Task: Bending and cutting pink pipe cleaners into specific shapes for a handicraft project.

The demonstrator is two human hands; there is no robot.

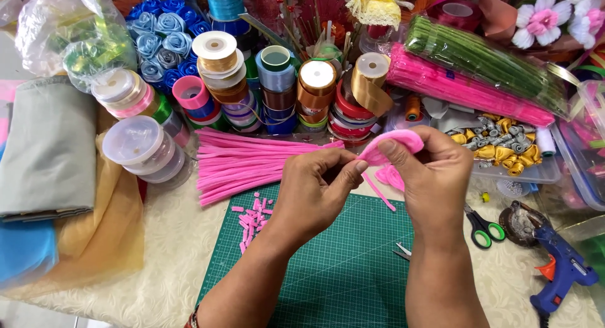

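Pinching a pink pipe cleaner coil [394, 144]; left hand [318, 183], right hand [432, 170] raised.

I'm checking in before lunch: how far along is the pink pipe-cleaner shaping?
Done: short pink offcuts lie on the green cutting mat, so some trimming has happened. In hand: the left hand and right hand both pinch a looped pink pipe cleaner above the mat. Left: a pile of straight pink pipe cleaners lies unshaped behind the mat, and the blue glue gun lies unused at the right.
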